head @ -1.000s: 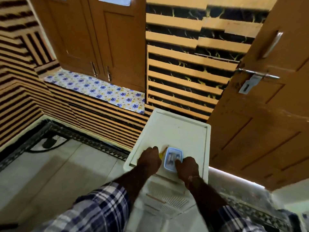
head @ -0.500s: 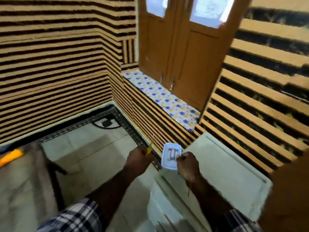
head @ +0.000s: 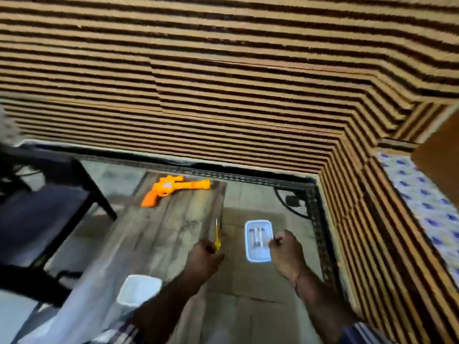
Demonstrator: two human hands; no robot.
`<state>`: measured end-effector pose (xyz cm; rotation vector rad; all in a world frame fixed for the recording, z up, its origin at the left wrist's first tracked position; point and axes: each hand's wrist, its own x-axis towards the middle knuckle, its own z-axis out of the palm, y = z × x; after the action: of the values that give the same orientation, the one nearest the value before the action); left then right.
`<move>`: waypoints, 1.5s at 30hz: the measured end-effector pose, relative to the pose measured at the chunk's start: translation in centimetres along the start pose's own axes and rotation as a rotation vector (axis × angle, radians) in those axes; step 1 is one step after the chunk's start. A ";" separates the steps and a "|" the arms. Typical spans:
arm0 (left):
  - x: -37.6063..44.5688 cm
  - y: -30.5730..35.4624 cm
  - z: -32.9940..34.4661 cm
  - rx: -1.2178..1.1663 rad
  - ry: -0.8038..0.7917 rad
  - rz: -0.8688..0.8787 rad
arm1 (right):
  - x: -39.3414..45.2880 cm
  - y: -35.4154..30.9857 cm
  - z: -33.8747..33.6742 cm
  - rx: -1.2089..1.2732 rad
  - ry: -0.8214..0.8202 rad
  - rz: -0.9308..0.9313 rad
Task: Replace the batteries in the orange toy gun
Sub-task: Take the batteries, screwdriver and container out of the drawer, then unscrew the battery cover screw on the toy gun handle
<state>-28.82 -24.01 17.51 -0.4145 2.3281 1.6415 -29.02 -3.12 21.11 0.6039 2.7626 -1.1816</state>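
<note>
We see the orange toy gun (head: 171, 189) lying flat at the far end of a wooden tabletop (head: 159, 232), a little left of the frame's centre, its grip pointing toward the lower left and its barrel toward the right. Neither of the hands touches it; both are well apart from it, lower in the frame.

Our left hand (head: 202, 260) is curled around the handle of a yellow screwdriver (head: 217, 235), whose thin shaft points up the frame toward the gun. Our right hand (head: 285, 252) is curled at the right edge of a small clear plastic container (head: 258, 242) with a bluish rim, gripping it there and holding it just right of the tabletop's edge, over the tiled floor (head: 253, 289). Inside the container we make out a few small pale cylindrical items, but motion blur keeps us from saying what they are.

At the lower left of the frame a white cup-like container (head: 139, 290) stands near our left forearm; whether it rests on the tabletop we cannot tell. A dark chair (head: 44, 209) sits at the left of the frame. A striped brown wall (head: 223, 83) fills the upper half, and a flowered ledge (head: 427, 199) runs along the right edge.
</note>
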 end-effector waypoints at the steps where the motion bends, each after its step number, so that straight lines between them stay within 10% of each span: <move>1: 1.0 -1.0 -1.4 -0.024 0.037 -0.033 | 0.6 -1.4 1.2 -0.005 -0.032 -0.016; 21: 12.3 -14.9 -9.1 -0.589 0.694 -0.745 | 15.4 -13.8 27.1 -0.506 -0.832 -0.453; 45: 19.9 -20.1 -5.2 -0.115 0.529 -1.142 | 18.3 -9.8 40.8 -0.680 -0.891 -0.325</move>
<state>-39.88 -36.93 -5.68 -1.9264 1.6002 1.1004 -52.99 -32.24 -4.86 -0.3728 2.2349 -0.3039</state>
